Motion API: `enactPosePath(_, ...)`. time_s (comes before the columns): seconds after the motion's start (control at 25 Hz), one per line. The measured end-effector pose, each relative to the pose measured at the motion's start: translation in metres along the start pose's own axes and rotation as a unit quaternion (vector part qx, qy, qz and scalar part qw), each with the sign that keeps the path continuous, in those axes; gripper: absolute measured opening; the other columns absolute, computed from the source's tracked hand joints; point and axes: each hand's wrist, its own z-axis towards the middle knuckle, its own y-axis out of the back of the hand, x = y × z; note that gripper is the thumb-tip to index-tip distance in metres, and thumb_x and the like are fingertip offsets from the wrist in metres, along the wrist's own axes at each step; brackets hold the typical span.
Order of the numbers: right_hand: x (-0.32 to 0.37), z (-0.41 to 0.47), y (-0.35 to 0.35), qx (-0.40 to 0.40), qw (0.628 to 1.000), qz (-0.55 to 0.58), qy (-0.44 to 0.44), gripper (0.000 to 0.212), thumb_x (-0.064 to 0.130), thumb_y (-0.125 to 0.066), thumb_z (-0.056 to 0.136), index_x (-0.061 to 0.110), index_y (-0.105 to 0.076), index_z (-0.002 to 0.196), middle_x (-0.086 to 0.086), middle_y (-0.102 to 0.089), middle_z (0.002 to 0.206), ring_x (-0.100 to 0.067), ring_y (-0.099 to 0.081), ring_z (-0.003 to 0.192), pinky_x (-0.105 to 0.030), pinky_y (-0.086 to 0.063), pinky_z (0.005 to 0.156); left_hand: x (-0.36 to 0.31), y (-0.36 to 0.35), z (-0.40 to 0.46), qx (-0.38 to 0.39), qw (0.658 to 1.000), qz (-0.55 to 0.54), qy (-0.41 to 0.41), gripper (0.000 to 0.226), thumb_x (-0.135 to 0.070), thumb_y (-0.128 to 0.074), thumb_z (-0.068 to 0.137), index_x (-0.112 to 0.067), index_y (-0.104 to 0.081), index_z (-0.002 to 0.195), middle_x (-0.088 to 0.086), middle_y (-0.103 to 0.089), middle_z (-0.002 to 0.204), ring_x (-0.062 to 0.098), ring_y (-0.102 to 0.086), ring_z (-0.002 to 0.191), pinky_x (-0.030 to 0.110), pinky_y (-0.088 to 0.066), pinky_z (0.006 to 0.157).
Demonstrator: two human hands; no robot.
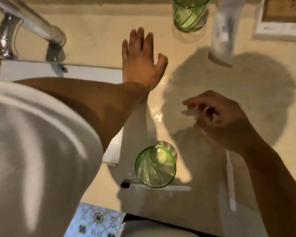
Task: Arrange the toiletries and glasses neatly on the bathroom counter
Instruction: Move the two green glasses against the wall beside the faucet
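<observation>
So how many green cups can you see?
2. One ribbed green glass tumbler stands near the counter's front edge; another green glass tumbler stands at the back, partly cut off. More could be out of view.

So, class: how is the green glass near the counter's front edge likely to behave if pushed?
The glass looks rigid and probably breakable. It stands upright and tall, so a high push may tip it. The glossy counter suggests it could slide.

A glossy beige tabletop (99, 36) is carrying two green glasses: one (155, 166) standing near the front edge, the other (189, 14) at the back. A clear tube (223, 31) and a white box (280, 23) are sitting beside the far glass, and a white stick (230, 178) is lying at right.
</observation>
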Motion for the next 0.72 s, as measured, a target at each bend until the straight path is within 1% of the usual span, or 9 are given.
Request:
enactPosePath(0.04, 0.003, -0.012, -0.006, 0.075, 0.997, -0.014, 0.032, 0.054, 0.012, -0.059, 0.08, 0.033, -0.062, 0.129, 0.014, -0.062, 0.114, -0.011, -0.062, 0.104, -0.01, -0.045, 0.078, 0.0, 0.0, 0.0, 0.0, 1.0, 0.002, 0.0, 0.069, -0.047, -0.039, 0.094, -0.012, -0.038, 0.153, 0.013, -0.026, 0.166, 0.029, -0.013, 0.156, 0.049, -0.006, 0.126)
enactPosePath(0.12, 0.007, -0.034, -0.017, 0.188, 0.98, -0.023, 0.067, 0.08, 0.01, -0.062, 0.072, 0.035, -0.045, 0.145, 0.015, -0.052, 0.129, -0.014, -0.052, 0.117, -0.012, -0.041, 0.089, 0.0, 0.001, 0.0, 0.002, 1.0, 0.001, 0.002, 0.066, -0.045, -0.038, 0.096, -0.013, -0.037, 0.154, 0.012, -0.025, 0.166, 0.028, -0.012, 0.156, 0.048, -0.005, 0.126)
enactPosePath(0.2, 0.008, -0.046, -0.03, 0.25, 0.964, -0.027, 0.084, 0.092, 0.012, -0.067, 0.07, 0.039, -0.032, 0.151, 0.022, -0.042, 0.138, -0.016, -0.046, 0.123, -0.02, -0.043, 0.096, -0.001, 0.002, -0.001, 0.005, 1.0, 0.001, 0.005, 0.064, -0.043, -0.037, 0.097, -0.014, -0.036, 0.154, 0.011, -0.024, 0.166, 0.026, -0.011, 0.156, 0.047, -0.005, 0.126)
enactPosePath(0.28, 0.004, -0.051, -0.039, 0.28, 0.954, -0.047, 0.094, 0.096, 0.023, -0.077, 0.073, 0.042, -0.027, 0.152, 0.023, -0.038, 0.142, -0.015, -0.042, 0.125, -0.022, -0.044, 0.098, -0.003, 0.002, 0.001, 0.001, 1.0, -0.001, 0.01, 0.063, -0.042, -0.037, 0.098, -0.014, -0.037, 0.154, 0.01, -0.025, 0.166, 0.026, -0.012, 0.156, 0.047, -0.006, 0.126)
enactPosePath(0.4, 0.002, -0.047, -0.052, 0.285, 0.95, -0.07, 0.105, 0.094, 0.045, -0.083, 0.069, 0.041, -0.032, 0.148, 0.023, -0.039, 0.14, -0.007, -0.038, 0.126, -0.015, -0.037, 0.102, -0.001, 0.001, 0.0, 0.003, 1.0, -0.005, 0.013, 0.063, -0.041, -0.038, 0.098, -0.014, -0.037, 0.154, 0.009, -0.025, 0.167, 0.025, -0.011, 0.156, 0.047, -0.006, 0.126)
enactPosePath(0.48, 0.003, -0.044, -0.058, 0.274, 0.948, -0.081, 0.139, 0.088, 0.046, -0.084, 0.069, 0.037, -0.04, 0.144, 0.022, -0.044, 0.136, -0.007, -0.04, 0.124, -0.016, -0.035, 0.103, -0.002, 0.003, 0.001, 0.007, 1.0, -0.008, 0.016, 0.062, -0.041, -0.039, 0.098, -0.015, -0.037, 0.154, 0.009, -0.023, 0.167, 0.024, -0.01, 0.156, 0.047, -0.005, 0.126)
enactPosePath(0.56, 0.0, -0.042, -0.058, 0.255, 0.949, -0.088, 0.162, 0.086, 0.043, -0.087, 0.065, 0.037, -0.044, 0.14, 0.024, -0.047, 0.132, -0.008, -0.043, 0.122, -0.018, -0.039, 0.1, -0.002, 0.002, 0.001, 0.005, 1.0, -0.012, 0.017, 0.062, -0.041, -0.039, 0.098, -0.015, -0.036, 0.154, 0.009, -0.023, 0.167, 0.024, -0.01, 0.156, 0.047, -0.005, 0.126)
enactPosePath(0.64, -0.004, -0.041, -0.05, 0.225, 0.962, -0.073, 0.136, 0.093, 0.042, -0.091, 0.059, 0.042, -0.044, 0.139, 0.028, -0.047, 0.13, -0.009, -0.047, 0.122, -0.017, -0.043, 0.097, -0.002, 0.0, -0.001, 0.002, 1.0, -0.02, 0.013, 0.063, -0.04, -0.041, 0.097, -0.014, -0.037, 0.154, 0.009, -0.024, 0.167, 0.024, -0.011, 0.156, 0.047, -0.006, 0.127)
enactPosePath(0.72, -0.006, -0.033, -0.033, 0.17, 0.981, -0.039, 0.09, 0.098, 0.052, -0.092, 0.052, 0.051, -0.043, 0.137, 0.029, -0.048, 0.129, -0.007, -0.053, 0.121, -0.013, -0.046, 0.094, -0.001, -0.001, -0.001, -0.009, 1.0, -0.024, 0.008, 0.063, -0.041, -0.042, 0.096, -0.012, -0.038, 0.152, 0.01, -0.025, 0.166, 0.024, -0.012, 0.156, 0.047, -0.006, 0.127)
